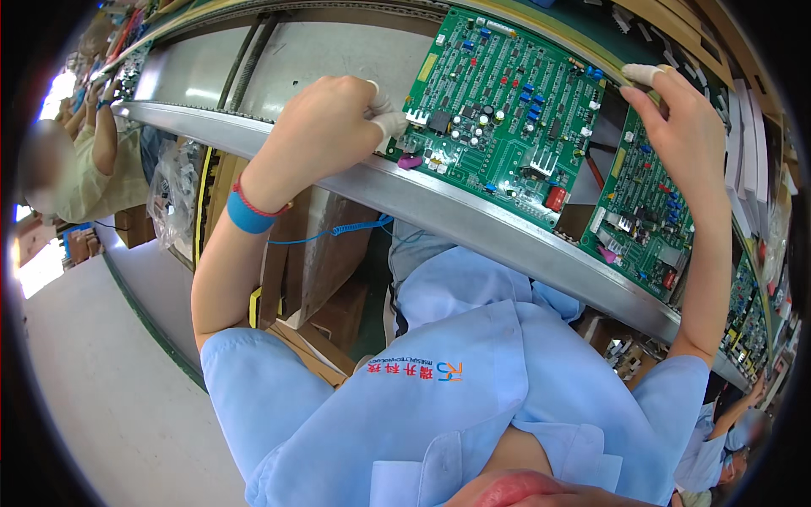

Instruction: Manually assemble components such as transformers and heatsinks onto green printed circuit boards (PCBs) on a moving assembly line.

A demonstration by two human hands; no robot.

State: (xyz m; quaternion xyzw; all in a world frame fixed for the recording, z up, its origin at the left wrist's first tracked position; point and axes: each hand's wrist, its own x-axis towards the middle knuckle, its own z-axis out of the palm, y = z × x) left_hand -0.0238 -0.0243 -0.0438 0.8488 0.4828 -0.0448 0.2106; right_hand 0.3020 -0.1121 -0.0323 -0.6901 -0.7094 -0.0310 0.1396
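A green circuit board (515, 110) crowded with components lies across the metal conveyor rails in front of me. My left hand (338, 122) is at its left edge, with white finger cots on the fingertips. Its curled fingers close on that edge beside a white connector (417, 117); the exact grip is partly hidden. Below them a purple piece (410, 161) sits at the board's corner. My right hand (680, 118) hovers past the board's upper right corner. A white cot covers one finger, and a small gap parts it from the thumb. Nothing shows between them.
A second green board (642, 211) lies to the right on the rails, under my right forearm. The near metal rail (473, 203) runs across in front of my body. A blue coiled cord (359, 226) hangs below it. White strips (748, 152) stand far right. Other people work at both sides.
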